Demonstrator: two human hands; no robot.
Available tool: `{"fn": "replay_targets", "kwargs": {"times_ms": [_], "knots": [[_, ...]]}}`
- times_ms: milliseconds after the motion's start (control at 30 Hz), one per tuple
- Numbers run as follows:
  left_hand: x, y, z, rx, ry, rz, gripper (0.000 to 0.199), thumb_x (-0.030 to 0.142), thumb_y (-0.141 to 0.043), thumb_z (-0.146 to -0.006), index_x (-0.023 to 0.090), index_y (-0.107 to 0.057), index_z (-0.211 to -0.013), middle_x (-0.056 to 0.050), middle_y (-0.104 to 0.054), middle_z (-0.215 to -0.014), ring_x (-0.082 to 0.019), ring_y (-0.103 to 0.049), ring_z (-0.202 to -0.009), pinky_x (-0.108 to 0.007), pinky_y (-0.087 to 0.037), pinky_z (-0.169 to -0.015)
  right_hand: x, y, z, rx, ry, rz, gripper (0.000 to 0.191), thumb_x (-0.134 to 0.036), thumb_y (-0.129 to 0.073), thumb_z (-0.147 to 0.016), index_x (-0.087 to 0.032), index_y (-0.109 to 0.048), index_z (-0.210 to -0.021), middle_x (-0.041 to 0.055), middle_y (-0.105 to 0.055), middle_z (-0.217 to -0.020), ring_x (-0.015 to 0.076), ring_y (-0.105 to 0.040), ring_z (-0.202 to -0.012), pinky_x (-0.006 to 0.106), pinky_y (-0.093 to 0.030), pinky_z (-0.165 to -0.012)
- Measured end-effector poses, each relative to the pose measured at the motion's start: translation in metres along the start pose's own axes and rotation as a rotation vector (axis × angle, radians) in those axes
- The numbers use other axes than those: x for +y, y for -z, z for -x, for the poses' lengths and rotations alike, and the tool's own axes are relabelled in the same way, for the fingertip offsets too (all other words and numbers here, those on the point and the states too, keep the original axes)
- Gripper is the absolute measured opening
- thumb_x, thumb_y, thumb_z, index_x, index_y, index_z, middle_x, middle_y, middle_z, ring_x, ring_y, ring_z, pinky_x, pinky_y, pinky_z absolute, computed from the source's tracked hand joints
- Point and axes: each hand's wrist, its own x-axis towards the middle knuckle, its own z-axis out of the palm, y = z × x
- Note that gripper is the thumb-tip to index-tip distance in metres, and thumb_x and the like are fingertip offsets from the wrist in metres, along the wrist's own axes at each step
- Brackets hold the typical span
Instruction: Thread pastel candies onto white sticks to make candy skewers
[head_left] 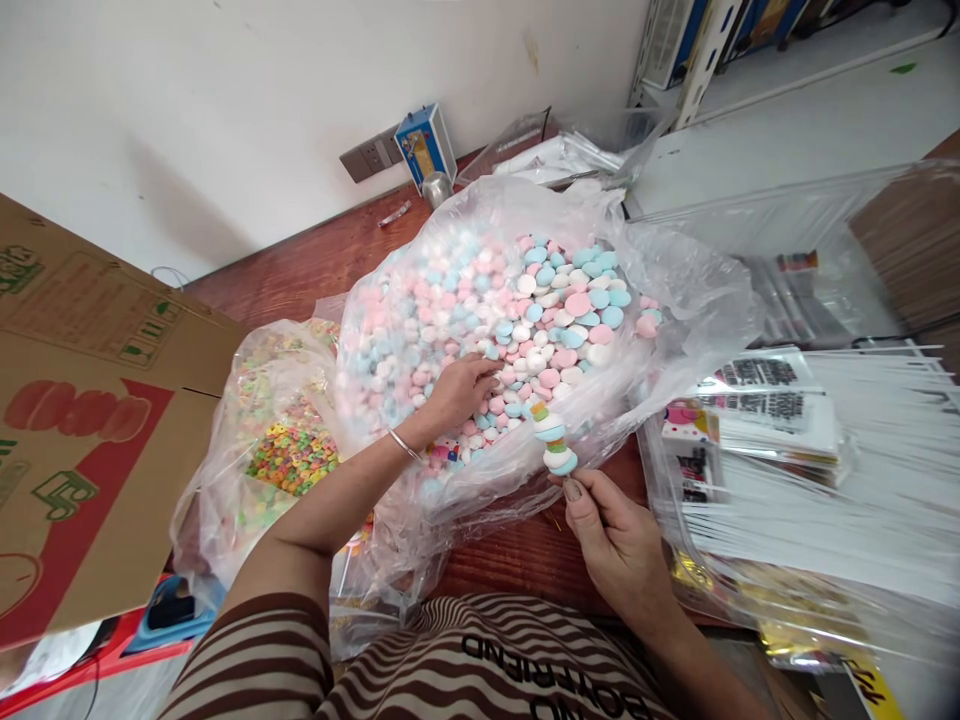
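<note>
A large clear plastic bag of pink, blue and white candies (pixel 577 305) lies open on the dark red table. Its near left part holds my left hand (pixel 463 392), whose fingertips reach down among the candies; whether they pinch one is too small to tell. Below the bag's front edge, my right hand (pixel 611 530) pinches the lower end of a candy skewer (pixel 555 440) between thumb and fingers. White, blue, orange and green pieces are stacked upright on it. Left of the big bag sits a smaller bag of colourful ring candies (pixel 292 458).
A cardboard box (pixel 97 420) stands at the left. On the right, a clear bin holds many white sticks (pixel 840 510) and printed packets (pixel 780 400). A blue device (pixel 426 145) and a metal cup (pixel 437 189) are by the wall.
</note>
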Motion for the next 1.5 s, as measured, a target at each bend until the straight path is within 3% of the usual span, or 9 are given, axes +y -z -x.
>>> {"fn": "replay_targets", "kwargs": {"times_ms": [133, 267, 600, 733, 867, 967, 1167, 1367, 1500], "knots": [[0.004, -0.002, 0.012, 0.035, -0.118, -0.091, 0.021, 0.023, -0.056, -0.095, 0.018, -0.068, -0.112, -0.01, -0.065, -0.112, -0.02, -0.064, -0.093, -0.032, -0.05, -0.084, -0.001, 0.001, -0.002, -0.004, -0.008, 0.016, 0.023, -0.032, -0.049, -0.102, -0.02, -0.065, -0.09, -0.0042, -0.057, -0.06, 0.0109, -0.05, -0.048, 0.023, -0.039, -0.05], [0.008, -0.007, 0.026, 0.064, -0.202, -0.072, 0.027, 0.014, -0.052, -0.094, 0.02, -0.061, -0.119, -0.012, -0.061, -0.126, -0.02, -0.063, -0.103, -0.031, -0.05, -0.086, -0.001, 0.001, -0.003, -0.003, -0.009, 0.015, 0.023, -0.032, -0.049, -0.101, -0.02, -0.064, -0.089, -0.0038, -0.058, -0.06, 0.0109, -0.049, -0.048, 0.023, -0.039, -0.049], [0.015, -0.011, 0.021, 0.105, 0.075, 0.155, 0.025, 0.015, -0.066, -0.081, 0.02, -0.065, -0.105, 0.0, -0.065, -0.08, -0.014, -0.06, -0.072, -0.025, -0.044, -0.066, 0.001, 0.0, -0.003, 0.007, -0.022, 0.0, 0.024, -0.035, -0.049, -0.101, -0.02, -0.066, -0.091, -0.0036, -0.058, -0.059, 0.0117, -0.052, -0.048, 0.023, -0.041, -0.05], [0.026, 0.003, 0.032, 0.128, 0.237, 0.497, 0.034, 0.022, -0.07, -0.079, 0.021, -0.067, -0.113, 0.002, -0.065, -0.072, -0.011, -0.058, -0.061, -0.022, -0.044, -0.057, 0.0, -0.002, -0.003, -0.031, -0.012, 0.016, 0.025, -0.035, -0.049, -0.101, -0.02, -0.065, -0.089, -0.0034, -0.059, -0.058, 0.012, -0.054, -0.048, 0.023, -0.042, -0.051], [0.039, 0.012, 0.056, 0.136, 0.334, 0.872, 0.034, 0.03, -0.08, -0.073, 0.019, -0.07, -0.103, 0.0, -0.07, -0.076, -0.012, -0.065, -0.067, -0.024, -0.052, -0.063, -0.006, -0.008, -0.001, -0.121, 0.043, 0.021, 0.026, -0.033, -0.048, -0.102, -0.02, -0.067, -0.092, -0.0011, -0.066, -0.065, 0.0136, -0.061, -0.054, 0.023, -0.044, -0.055], [0.048, 0.011, 0.075, 0.132, 0.354, 1.011, 0.039, 0.031, -0.087, -0.067, 0.019, -0.07, -0.1, -0.002, -0.074, -0.084, -0.015, -0.07, -0.077, -0.027, -0.056, -0.072, -0.011, -0.012, 0.0, -0.15, 0.049, 0.063, 0.028, -0.033, -0.045, -0.102, -0.02, -0.066, -0.089, -0.0002, -0.068, -0.067, 0.0142, -0.062, -0.055, 0.024, -0.043, -0.056], [0.055, 0.011, 0.1, 0.117, 0.349, 1.1, 0.048, 0.033, -0.089, -0.067, 0.02, -0.073, -0.11, -0.004, -0.077, -0.085, -0.019, -0.073, -0.085, -0.032, -0.058, -0.082, -0.02, -0.013, 0.006, -0.158, 0.057, 0.125, 0.028, -0.032, -0.045, -0.102, -0.021, -0.062, -0.083, -0.0034, -0.059, -0.06, 0.0127, -0.055, -0.05, 0.024, -0.038, -0.053], [0.044, 0.004, 0.102, 0.269, 0.413, 1.18, 0.043, 0.036, -0.088, -0.065, 0.019, -0.072, -0.101, -0.002, -0.075, -0.091, -0.015, -0.072, -0.081, -0.032, -0.06, -0.083, -0.03, -0.013, 0.013, -0.17, 0.053, 0.12, 0.029, -0.033, -0.045, -0.102, -0.02, -0.062, -0.083, -0.0029, -0.058, -0.06, 0.0129, -0.054, -0.052, 0.024, -0.038, -0.054], [0.038, 0.0, 0.104, 0.299, 0.42, 1.181, 0.045, 0.034, -0.087, -0.065, 0.019, -0.071, -0.104, -0.001, -0.074, -0.094, -0.015, -0.071, -0.085, -0.033, -0.059, -0.086, -0.033, -0.015, 0.016, -0.203, 0.025, 0.125, 0.03, -0.035, -0.044, -0.101, -0.021, -0.063, -0.082, -0.0014, -0.062, -0.063, 0.0139, -0.056, -0.055, 0.024, -0.04, -0.054]]}}
